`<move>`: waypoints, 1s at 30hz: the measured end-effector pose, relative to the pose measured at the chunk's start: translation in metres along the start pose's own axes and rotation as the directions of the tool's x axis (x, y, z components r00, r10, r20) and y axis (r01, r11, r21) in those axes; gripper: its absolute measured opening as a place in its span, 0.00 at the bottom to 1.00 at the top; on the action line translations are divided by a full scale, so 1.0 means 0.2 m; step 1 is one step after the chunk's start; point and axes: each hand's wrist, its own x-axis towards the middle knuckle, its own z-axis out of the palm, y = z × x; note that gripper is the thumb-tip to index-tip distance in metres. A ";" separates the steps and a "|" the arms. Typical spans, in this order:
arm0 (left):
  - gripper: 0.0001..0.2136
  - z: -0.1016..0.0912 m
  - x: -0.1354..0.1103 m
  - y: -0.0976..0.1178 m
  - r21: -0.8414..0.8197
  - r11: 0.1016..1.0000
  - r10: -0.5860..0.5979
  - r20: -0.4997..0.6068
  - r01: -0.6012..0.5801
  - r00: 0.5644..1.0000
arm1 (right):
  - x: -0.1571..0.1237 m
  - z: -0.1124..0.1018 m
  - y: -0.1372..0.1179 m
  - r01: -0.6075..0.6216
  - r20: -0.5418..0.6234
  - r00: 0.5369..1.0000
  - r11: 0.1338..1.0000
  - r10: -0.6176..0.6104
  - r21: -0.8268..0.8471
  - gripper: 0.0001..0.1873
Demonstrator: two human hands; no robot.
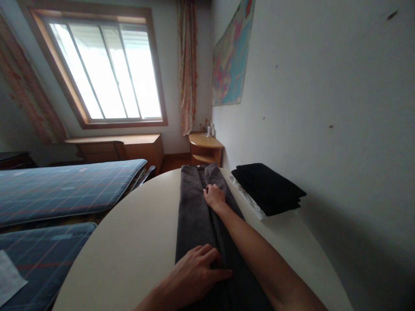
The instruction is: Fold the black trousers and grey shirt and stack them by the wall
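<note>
The left hand (pixel 197 270) rests on the near part of the dark grey garment (pixel 193 211), fingers released, thumb apart; the garment lies lengthwise across the pale, rounded surface (pixel 136 242). The right hand (pixel 215 198) contacts the garment farther up; whether its fingers grasp fabric cannot be determined. Folded black cloth (pixel 267 188) lies at right.
</note>
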 end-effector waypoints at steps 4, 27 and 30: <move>0.14 0.00 0.00 0.00 0.024 0.999 0.023 0.001 -0.023 1.000 | 0.01 -0.01 0.01 0.019 0.021 1.000 1.000 -0.019 -0.025 0.16; 0.07 0.01 0.02 0.05 -0.021 0.991 0.128 -0.030 -0.129 0.991 | -0.09 -0.08 0.15 0.329 0.085 0.936 0.934 -0.343 0.142 0.19; 0.06 0.01 0.02 0.06 -0.030 0.989 0.146 -0.028 -0.147 0.989 | -0.20 -0.13 0.19 0.369 0.103 0.917 0.918 -0.384 0.143 0.16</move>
